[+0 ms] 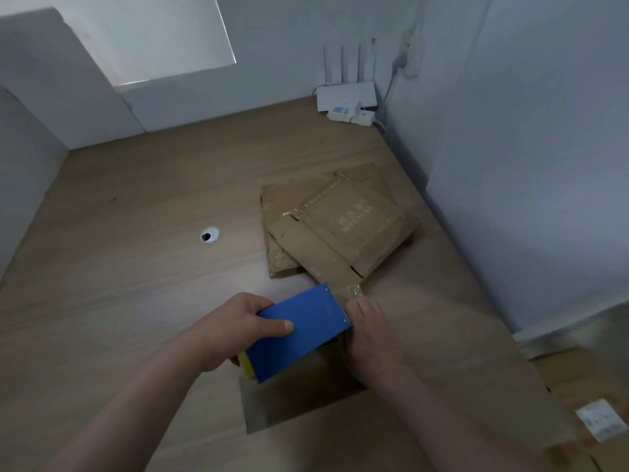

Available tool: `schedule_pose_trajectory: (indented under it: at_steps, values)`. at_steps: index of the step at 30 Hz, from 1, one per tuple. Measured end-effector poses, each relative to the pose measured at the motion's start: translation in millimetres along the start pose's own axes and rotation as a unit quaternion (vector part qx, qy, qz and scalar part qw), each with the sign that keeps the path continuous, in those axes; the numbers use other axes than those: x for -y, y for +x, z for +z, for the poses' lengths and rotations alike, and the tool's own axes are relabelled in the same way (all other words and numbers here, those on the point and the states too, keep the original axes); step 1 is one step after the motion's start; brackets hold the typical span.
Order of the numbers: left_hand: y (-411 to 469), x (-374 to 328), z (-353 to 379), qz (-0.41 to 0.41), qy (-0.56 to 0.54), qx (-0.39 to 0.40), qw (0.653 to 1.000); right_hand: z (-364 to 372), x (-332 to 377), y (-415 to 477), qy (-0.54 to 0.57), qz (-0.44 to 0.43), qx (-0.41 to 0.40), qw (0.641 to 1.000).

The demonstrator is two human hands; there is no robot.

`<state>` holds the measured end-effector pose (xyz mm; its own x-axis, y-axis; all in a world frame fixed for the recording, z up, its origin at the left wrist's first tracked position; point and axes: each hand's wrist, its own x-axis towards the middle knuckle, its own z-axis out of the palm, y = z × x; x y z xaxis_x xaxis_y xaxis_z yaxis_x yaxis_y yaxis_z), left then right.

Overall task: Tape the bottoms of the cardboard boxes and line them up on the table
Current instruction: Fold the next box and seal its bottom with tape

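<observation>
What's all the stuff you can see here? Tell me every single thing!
table: one, light wood, under everything
flat cardboard boxes: at least two, brown, stacked mid-table
cardboard box: one, brown, under the hands
labelled box: one, brown, bottom right
tape dispenser: one, blue and yellow, in the left hand
router: one, white, far corner
cable hole: one, white-rimmed, in the tabletop
left hand: one, grips the tape dispenser
right hand: one, at the tape dispenser's end

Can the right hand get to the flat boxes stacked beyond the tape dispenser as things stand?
Probably yes: the flat boxes lie beyond the right hand, nothing between them, though it is busy at the front edge of the blue dispenser the left hand holds.
</observation>
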<state>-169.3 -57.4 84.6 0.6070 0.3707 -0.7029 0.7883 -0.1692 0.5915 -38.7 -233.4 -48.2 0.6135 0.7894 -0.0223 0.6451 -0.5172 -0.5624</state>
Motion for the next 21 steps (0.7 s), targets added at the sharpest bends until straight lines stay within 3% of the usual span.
schedule_pose_trajectory:
  at_steps: [6, 14, 18, 21]
  values:
    - [-3, 27, 3, -0.044, -0.101, 0.041, 0.993, -1, -8, 0, 0.029, -0.031, -0.016, 0.999]
    - [-4, 38, -25, -0.039, -0.034, 0.051, 0.997, -6, -14, 4, 0.152, 0.032, -0.026, 0.988]
    - [1, 29, -20, -0.026, -0.006, 0.051, 0.998, -24, -14, 8, 0.296, 0.123, -0.012, 0.947]
    - [8, 18, -13, -0.024, 0.031, 0.044, 0.998, -31, -14, 4, 0.323, 0.147, -0.034, 0.935]
